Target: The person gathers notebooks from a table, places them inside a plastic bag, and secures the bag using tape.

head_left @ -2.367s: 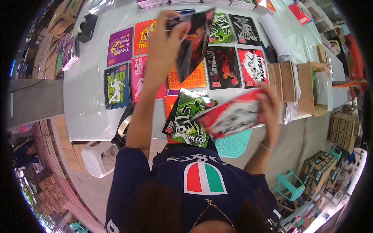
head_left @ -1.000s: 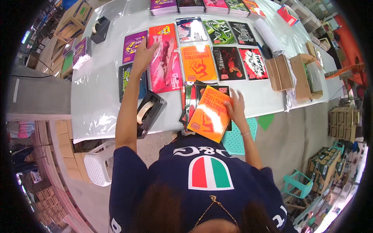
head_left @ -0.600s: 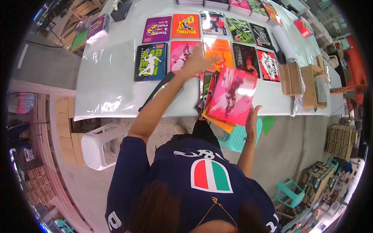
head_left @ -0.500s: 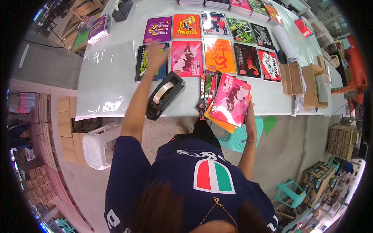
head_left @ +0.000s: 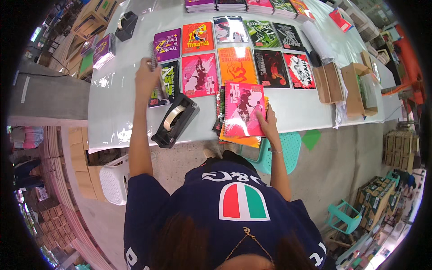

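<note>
My left hand (head_left: 146, 76) is closed on a spiral notebook (head_left: 155, 60), raised nearly edge-on so its cover hardly shows. Under it lies a black-and-green notebook (head_left: 170, 83). My right hand (head_left: 268, 122) grips the right side of a fanned stack of notebooks at the table's front edge, thumb on the pink top notebook (head_left: 244, 108). Orange and dark covers peek out beneath. Ahead, notebooks lie in two rows, among them a purple one (head_left: 167, 45), a red-orange one (head_left: 198, 37), a pink one (head_left: 199, 74) and an orange one (head_left: 237, 65).
A black tape dispenser (head_left: 175, 120) stands at the front edge between my arms; another tape dispenser (head_left: 126, 26) is at the far left. Notebook piles (head_left: 230, 5) line the back, with a purple pile (head_left: 104, 50) at left. Open cardboard boxes (head_left: 357, 92) sit at right. Stools (head_left: 288, 150) stand below.
My left hand has moved left and lifted a notebook on edge. The stack under my right hand has turned straighter, and that thumb now shows on the pink cover.
</note>
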### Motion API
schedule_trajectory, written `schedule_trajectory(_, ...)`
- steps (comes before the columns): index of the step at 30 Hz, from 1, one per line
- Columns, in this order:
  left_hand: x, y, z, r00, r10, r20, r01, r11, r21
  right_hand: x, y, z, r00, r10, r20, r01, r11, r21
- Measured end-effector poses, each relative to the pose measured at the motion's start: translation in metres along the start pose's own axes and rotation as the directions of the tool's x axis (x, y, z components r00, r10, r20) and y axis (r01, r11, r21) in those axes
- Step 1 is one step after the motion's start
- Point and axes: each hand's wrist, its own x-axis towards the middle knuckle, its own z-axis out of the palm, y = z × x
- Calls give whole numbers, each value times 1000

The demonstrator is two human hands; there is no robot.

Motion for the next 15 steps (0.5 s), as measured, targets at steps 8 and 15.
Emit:
schedule_trajectory(8, -131, 167, 50, 817, 41, 575, 6, 997, -80, 8, -16, -40, 787, 409, 461, -616, 559, 555)
schedule_trajectory(15, -161, 9, 199, 836, 20, 548, 23, 997, -72, 0, 7, -11, 931, 205, 303, -338, 796, 502)
